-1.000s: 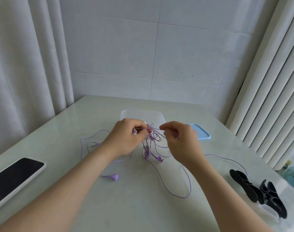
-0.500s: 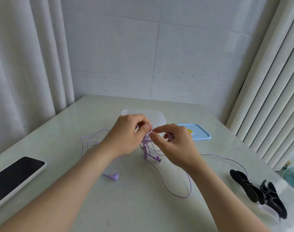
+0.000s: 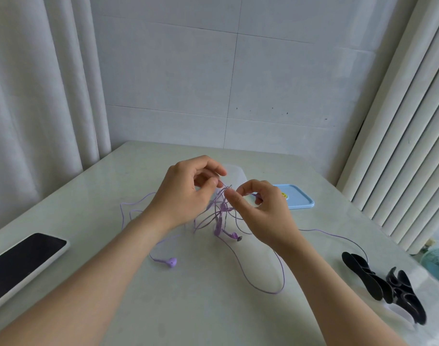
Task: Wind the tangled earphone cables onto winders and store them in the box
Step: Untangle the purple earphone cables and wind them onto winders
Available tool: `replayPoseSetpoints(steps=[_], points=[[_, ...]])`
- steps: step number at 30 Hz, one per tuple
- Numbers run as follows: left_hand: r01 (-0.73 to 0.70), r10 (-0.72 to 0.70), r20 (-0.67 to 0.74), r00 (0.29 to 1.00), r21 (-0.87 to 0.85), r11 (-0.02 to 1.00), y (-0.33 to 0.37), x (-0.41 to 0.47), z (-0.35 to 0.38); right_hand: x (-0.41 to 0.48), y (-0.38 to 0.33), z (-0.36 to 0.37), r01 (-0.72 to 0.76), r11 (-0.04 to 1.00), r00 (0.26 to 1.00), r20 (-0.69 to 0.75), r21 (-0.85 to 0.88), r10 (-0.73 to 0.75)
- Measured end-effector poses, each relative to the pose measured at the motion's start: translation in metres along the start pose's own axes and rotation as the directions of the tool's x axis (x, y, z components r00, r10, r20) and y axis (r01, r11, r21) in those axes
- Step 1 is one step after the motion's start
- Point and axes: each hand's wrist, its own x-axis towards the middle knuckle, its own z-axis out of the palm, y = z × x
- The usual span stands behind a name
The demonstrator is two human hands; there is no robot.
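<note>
A tangle of thin purple earphone cable [image 3: 219, 216] hangs between my hands above the pale table [image 3: 213, 308]. My left hand [image 3: 186, 193] pinches strands at the top of the knot. My right hand [image 3: 261, 211] pinches other strands just to the right. One earbud [image 3: 171, 262] lies on the table below my left wrist, and a long loop [image 3: 268, 290] trails toward my right forearm. A clear box [image 3: 236, 174] sits behind my hands, mostly hidden. Several black winders [image 3: 385, 285] lie at the right edge.
A light blue lid [image 3: 298, 198] with a yellow sticker lies right of the box. A phone in a white case [image 3: 21, 263] rests at the left edge. Curtains hang left, a ribbed panel stands right, and a tiled wall is behind.
My hands have risen and drawn slightly apart, lifting the knot higher off the table. The loops on the table have barely shifted.
</note>
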Motion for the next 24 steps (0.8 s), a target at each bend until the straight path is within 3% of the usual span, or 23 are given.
replayPoseSetpoints(steps=[3,7,11,14,17,20,24], points=[[-0.034,0.037,-0.028,0.999,0.104,0.994,-0.003,0.000,0.003,0.002,0.005,0.002,0.002,1.000,0.999,-0.037,-0.004,-0.002],[-0.166,0.213,-0.088,0.973,0.377,0.911,-0.018,0.002,0.006,0.006,0.011,0.002,-0.043,0.997,0.996,-0.081,-0.063,0.038],[-0.137,0.207,-0.128,0.970,0.418,0.898,-0.025,0.005,0.003,0.007,0.011,-0.001,-0.108,0.994,0.989,-0.103,-0.015,0.106],[-0.020,0.063,-0.188,0.980,0.222,0.975,-0.019,0.005,0.005,0.006,0.010,-0.001,-0.151,0.988,0.982,-0.111,0.029,0.153],[0.167,-0.175,-0.125,0.977,-0.071,0.983,-0.014,0.005,0.010,0.005,0.005,-0.001,-0.191,0.969,0.979,-0.047,0.157,0.200],[0.265,-0.292,-0.021,0.956,-0.363,0.894,-0.006,0.004,0.013,0.004,0.003,-0.004,-0.235,0.936,0.970,-0.004,0.261,0.245],[0.343,-0.390,0.061,0.919,-0.609,0.715,0.008,0.003,0.008,0.005,0.005,-0.007,-0.262,0.922,0.961,-0.015,0.284,0.277]])
